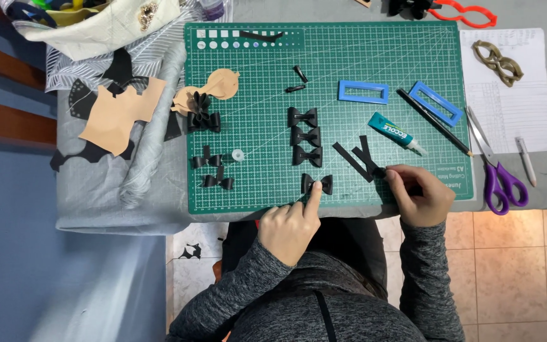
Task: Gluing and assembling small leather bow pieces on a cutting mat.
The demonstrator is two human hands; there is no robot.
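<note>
On the green cutting mat (349,63), the left hand (289,228) is curled, its forefinger pressing the nearest black bow (317,183) at the mat's near edge. The right hand (420,193) pinches a black strip (375,170) just right of it.

Bright, even overhead light, soft short shadows, sharp focus, slight bending at the edges.
</note>
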